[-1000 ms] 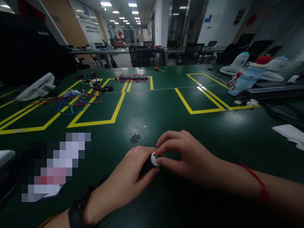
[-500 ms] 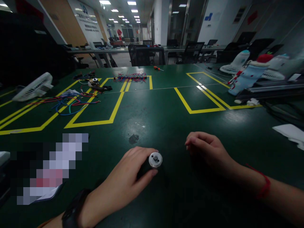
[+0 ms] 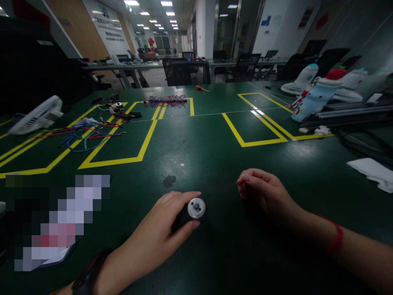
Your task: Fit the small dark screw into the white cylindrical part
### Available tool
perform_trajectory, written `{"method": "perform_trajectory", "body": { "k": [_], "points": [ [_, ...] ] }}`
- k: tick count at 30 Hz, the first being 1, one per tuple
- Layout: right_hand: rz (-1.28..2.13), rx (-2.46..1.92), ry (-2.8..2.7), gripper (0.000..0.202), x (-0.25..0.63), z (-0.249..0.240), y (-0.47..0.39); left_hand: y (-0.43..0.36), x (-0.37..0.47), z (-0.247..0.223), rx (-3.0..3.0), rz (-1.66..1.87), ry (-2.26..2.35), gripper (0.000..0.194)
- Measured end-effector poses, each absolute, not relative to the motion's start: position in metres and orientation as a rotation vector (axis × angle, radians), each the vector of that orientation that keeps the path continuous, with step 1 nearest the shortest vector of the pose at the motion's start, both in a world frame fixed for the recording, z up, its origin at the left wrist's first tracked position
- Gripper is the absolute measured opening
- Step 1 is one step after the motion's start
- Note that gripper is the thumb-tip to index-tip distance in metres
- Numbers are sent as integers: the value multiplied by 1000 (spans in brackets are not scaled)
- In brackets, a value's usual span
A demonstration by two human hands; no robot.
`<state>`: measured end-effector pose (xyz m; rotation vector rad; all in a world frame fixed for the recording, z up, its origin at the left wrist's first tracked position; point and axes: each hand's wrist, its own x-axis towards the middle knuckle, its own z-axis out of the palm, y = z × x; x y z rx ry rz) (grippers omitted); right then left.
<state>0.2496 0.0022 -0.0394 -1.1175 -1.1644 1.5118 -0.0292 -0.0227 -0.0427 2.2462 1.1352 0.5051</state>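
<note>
Across the glossy green table (image 3: 211, 164), a smooth, pale-topped metal cylinder (image 3: 196, 212) sat in the left hand (image 3: 158, 227), face up.
That grip was clamped round its dark side; the right hand (image 3: 265, 190) was apart, fingers curled, perhaps round something, I couldn't tell. Work looked unfinished: cylinder held, not released, stubby shaft (image 3: 196, 206) bare.

Behind the green surface (image 3: 199, 143) rises a white pillar (image 3: 204, 28), with dark glass doors (image 3: 230, 32) and a white wall (image 3: 278, 30) to its right. Left of the pillar, lit ceiling lights (image 3: 166, 3) recede in rows beside a tan wall (image 3: 63, 24) bearing a lettered white sign (image 3: 106, 26). In front of the pillar, black chairs (image 3: 186, 71) and a long desk (image 3: 153, 64) stand on grey floor (image 3: 154, 76).
</note>
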Motion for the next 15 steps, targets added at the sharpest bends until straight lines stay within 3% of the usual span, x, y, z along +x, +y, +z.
{"method": "perform_trajectory", "body": {
  "k": [10,15],
  "points": [
    [1468,-1177,-1244,19,245,-39,2,-21,-25,-41,2249,568,1090,41],
    [1456,-1280,-1945,25,237,-12,4,-21,-24,-39,2239,571,1085,39]
  ]
}}
